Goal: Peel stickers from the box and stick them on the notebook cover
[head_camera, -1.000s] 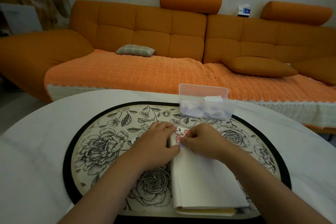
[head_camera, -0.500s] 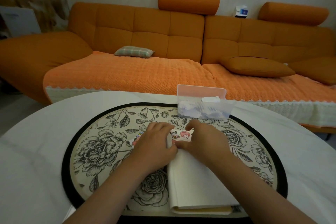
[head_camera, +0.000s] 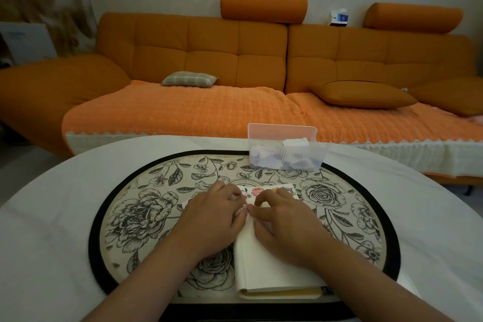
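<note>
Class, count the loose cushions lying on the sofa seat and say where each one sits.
3: a small plaid cushion on the left seat, a large orange cushion on the right seat, and another orange cushion at the far right, cut by the frame edge. More could lie out of view.

Round floral-printed mat with black rim [head_camera: 347,178], centred on white tabletop [head_camera: 52,204]. On it: cream closed notebook [head_camera: 271,266], near edge; small cartoon stickers [head_camera: 257,191] along its far end. Left hand [head_camera: 217,214] and right hand [head_camera: 285,219] rest on the cover, fingertips meeting. Clear plastic box [head_camera: 286,154], lid raised, at mat's far edge.
</note>
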Action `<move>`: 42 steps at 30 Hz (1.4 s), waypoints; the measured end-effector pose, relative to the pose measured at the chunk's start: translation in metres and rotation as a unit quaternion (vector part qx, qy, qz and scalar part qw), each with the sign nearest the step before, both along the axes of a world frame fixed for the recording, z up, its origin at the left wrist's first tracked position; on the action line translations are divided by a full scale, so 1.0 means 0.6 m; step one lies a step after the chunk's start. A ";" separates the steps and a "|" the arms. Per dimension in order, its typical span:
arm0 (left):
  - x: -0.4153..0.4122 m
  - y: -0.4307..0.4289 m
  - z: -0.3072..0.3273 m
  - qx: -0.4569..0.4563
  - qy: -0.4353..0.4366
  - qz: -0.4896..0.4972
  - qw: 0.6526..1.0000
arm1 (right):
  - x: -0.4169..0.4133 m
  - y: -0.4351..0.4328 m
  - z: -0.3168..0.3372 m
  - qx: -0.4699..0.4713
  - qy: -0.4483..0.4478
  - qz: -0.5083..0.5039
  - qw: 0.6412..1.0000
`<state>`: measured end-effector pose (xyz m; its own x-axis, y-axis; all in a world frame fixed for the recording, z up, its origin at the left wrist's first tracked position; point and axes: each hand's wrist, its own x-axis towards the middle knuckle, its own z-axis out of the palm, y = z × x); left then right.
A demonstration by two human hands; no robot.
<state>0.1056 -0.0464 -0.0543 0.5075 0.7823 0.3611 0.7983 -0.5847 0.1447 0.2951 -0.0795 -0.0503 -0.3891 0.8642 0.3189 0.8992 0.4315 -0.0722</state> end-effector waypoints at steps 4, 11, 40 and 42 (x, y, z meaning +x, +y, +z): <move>-0.003 -0.010 -0.002 0.034 -0.004 0.007 0.999 | -0.004 -0.002 0.006 -0.051 -0.018 -0.002 0.999; -0.016 -0.019 -0.009 0.018 -0.053 -0.044 0.997 | -0.017 0.009 0.001 -0.079 -0.031 -0.017 0.996; -0.022 -0.020 -0.005 -0.045 -0.118 -0.035 0.991 | 0.003 0.004 0.023 -0.069 0.014 0.006 0.997; -0.031 -0.019 0.001 -0.071 -0.151 -0.027 0.986 | -0.002 0.009 0.028 -0.059 0.025 -0.005 0.998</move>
<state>0.0869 -0.0575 -0.0538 0.4358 0.8103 0.3919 0.6743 -0.5823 0.4542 0.2941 -0.0744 -0.0332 -0.3668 0.9007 0.2328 0.8973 0.4086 -0.1672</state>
